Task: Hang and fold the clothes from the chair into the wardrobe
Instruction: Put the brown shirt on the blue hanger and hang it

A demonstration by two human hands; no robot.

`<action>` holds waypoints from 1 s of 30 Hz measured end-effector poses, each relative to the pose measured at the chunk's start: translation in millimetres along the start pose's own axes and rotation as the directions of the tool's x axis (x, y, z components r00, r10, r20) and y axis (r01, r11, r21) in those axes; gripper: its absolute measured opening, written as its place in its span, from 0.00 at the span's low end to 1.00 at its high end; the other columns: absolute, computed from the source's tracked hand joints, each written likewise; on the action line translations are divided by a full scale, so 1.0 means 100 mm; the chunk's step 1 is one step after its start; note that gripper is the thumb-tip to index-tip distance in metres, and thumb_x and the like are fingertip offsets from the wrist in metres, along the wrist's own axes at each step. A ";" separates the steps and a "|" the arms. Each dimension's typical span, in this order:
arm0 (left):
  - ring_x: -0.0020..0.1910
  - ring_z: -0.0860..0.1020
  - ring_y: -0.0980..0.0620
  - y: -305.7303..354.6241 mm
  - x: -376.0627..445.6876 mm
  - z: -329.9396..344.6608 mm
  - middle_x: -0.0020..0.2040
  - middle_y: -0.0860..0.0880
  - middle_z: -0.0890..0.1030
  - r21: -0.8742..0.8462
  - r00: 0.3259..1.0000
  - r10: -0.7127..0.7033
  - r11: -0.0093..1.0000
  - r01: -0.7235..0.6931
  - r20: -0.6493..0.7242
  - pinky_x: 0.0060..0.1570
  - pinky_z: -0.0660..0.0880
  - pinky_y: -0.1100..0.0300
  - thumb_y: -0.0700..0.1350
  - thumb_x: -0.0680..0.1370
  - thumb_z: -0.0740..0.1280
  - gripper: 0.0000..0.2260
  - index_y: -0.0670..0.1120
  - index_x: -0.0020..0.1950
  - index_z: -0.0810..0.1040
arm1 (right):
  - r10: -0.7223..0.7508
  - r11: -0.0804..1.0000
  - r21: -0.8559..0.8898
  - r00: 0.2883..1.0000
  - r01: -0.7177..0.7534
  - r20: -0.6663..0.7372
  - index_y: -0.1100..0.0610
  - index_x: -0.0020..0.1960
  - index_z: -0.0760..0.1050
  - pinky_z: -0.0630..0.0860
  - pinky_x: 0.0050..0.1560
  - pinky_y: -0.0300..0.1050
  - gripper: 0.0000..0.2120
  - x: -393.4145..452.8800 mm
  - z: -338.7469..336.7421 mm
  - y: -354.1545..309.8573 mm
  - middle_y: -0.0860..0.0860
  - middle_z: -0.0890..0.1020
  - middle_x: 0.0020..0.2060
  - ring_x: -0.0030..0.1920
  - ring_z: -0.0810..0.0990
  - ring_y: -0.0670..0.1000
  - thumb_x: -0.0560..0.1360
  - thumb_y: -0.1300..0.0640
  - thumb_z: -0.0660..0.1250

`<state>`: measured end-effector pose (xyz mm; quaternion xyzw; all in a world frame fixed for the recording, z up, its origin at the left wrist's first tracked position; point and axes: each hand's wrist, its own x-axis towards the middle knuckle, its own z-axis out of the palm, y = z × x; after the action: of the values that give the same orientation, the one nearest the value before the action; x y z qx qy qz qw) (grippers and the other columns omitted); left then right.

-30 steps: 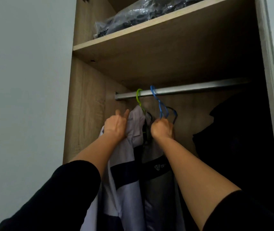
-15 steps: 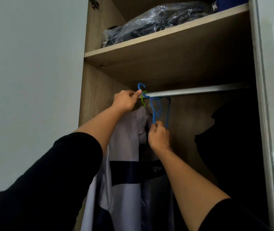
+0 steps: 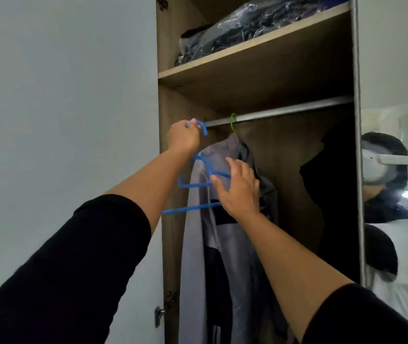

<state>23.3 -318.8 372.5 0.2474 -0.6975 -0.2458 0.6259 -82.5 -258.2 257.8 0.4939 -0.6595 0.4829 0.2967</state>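
An empty blue hanger [image 3: 192, 185] is off the metal rail [image 3: 280, 111], held out in front of the wardrobe's left side panel. My left hand [image 3: 182, 138] grips its hook. My right hand [image 3: 239, 188] is spread open against the hanger's right arm, fingers apart and touching it. Behind them a grey and white jacket [image 3: 213, 244] with dark bands hangs from a green hanger [image 3: 233, 122] on the rail. Dark clothing [image 3: 332, 175] hangs further right in the shadow.
The wooden shelf [image 3: 252, 48] above the rail carries dark items in clear plastic [image 3: 245, 23]. A pale wall [image 3: 61, 95] lies left of the wardrobe. At the right, a mirror [image 3: 396, 194] reflects a person wearing a headset.
The blue hanger has come off the rail and moved left and out of the wardrobe in my left hand. My right hand let go of its lower part and opened.
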 end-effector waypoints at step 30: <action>0.44 0.73 0.53 0.83 -2.67 -2.95 0.44 0.52 0.78 0.870 0.934 -0.354 0.448 0.206 -0.039 0.40 0.67 0.62 0.52 0.81 0.59 0.12 0.49 0.49 0.80 | -0.312 0.844 0.527 0.892 0.102 0.327 0.57 0.34 0.68 0.62 0.29 0.43 0.22 -1.61 -0.81 -1.61 0.48 0.69 0.27 0.30 0.68 0.50 0.78 0.42 0.58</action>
<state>338.3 -91.6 254.2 0.6190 -0.7193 0.0179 0.3148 115.4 -131.4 202.8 0.7111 -0.5007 0.4886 0.0696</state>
